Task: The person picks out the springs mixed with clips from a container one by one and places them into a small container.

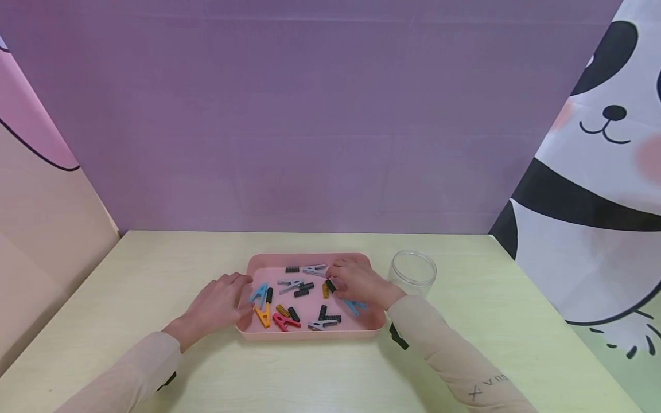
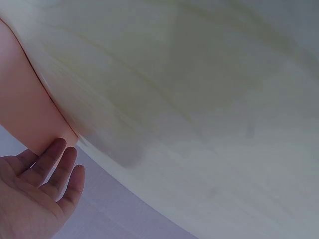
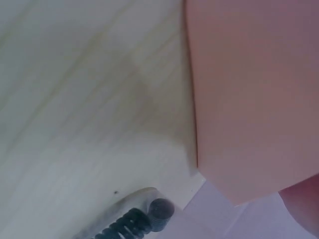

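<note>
Honestly, go easy here. Pale table, pink tray sitting flat on it, and everything loose is spread over the tray floor. Left hand is relaxed, fingers loosely bent at the tray's left edge; I'd leave it there as a light brace, no leaning. Right hand reaches in over the tray's right side with fingers bent down; can't tell if it has pinched anything, since the fingertips are hidden.

Clear jar stands just past the tray's right side, near that wrist, with dark coils showing at it in the right wrist view. I'd keep the forearm high so the sleeve doesn't catch it.

Clips next: the blue clip is under the palm side and the grey clip is by the fingertips, so watch for snagging. Smallest: the black spring lies in the tray right by the right hand, with a yellow spring close beside. Thumb and one finger across the middle, imo; squeeze an end and it'll probably roll.
</note>
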`<state>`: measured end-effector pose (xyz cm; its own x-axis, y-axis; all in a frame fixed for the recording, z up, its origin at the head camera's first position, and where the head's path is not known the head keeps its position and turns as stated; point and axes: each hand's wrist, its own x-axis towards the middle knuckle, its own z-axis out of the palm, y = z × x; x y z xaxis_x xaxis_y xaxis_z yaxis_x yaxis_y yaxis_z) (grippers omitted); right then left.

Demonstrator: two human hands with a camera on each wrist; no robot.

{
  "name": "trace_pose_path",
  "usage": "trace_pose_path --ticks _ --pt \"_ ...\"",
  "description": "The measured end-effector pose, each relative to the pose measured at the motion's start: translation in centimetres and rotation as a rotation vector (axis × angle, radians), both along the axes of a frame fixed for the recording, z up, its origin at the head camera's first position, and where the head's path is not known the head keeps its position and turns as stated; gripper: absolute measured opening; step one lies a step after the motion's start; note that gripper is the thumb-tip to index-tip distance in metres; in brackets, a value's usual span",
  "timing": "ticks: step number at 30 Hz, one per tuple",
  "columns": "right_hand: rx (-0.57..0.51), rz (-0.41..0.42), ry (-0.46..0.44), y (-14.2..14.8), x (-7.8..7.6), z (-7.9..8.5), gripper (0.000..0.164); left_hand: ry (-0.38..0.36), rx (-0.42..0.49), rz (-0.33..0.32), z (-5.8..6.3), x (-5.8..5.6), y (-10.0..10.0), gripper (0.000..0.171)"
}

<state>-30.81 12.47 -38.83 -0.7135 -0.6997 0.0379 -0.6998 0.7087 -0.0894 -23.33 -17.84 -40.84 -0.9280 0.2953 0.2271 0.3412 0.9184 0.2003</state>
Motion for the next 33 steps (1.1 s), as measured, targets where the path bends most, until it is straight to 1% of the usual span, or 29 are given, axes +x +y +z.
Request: trace_pose_path --ticks 6,13,16,20,26,29,33 --pt "0.022 -0.009 0.010 -0.2 0.0 -0.1 0.034 0.004 0.000 -0.004 0.0 0.0 0.0 0.052" --pt "0.034 -0.053 -0.013 -0.6 0.1 0.2 0.033 -0.003 -0.005 0.000 0.1 0.0 0.0 0.052" --pt "0.033 -0.047 -0.011 -0.6 0.1 0.2 0.031 0.001 -0.011 -0.001 0.1 0.0 0.0 0.052" --pt "0.030 -0.031 0.003 -0.5 0.0 0.3 0.030 0.000 -0.017 0.004 0.1 -0.1 0.0 0.053" --pt "0.031 -0.055 0.031 -0.5 0.3 0.9 0.029 -0.002 -0.018 0.008 -0.1 -0.1 0.0 0.053" --pt "0.017 -0.043 0.044 -0.4 0.5 1.3 0.030 -0.004 -0.018 0.010 -0.1 -0.1 0.0 0.053" --pt "-0.016 -0.002 0.086 0.0 0.6 1.9 0.029 -0.003 -0.019 0.009 -0.2 -0.2 0.0 0.052"
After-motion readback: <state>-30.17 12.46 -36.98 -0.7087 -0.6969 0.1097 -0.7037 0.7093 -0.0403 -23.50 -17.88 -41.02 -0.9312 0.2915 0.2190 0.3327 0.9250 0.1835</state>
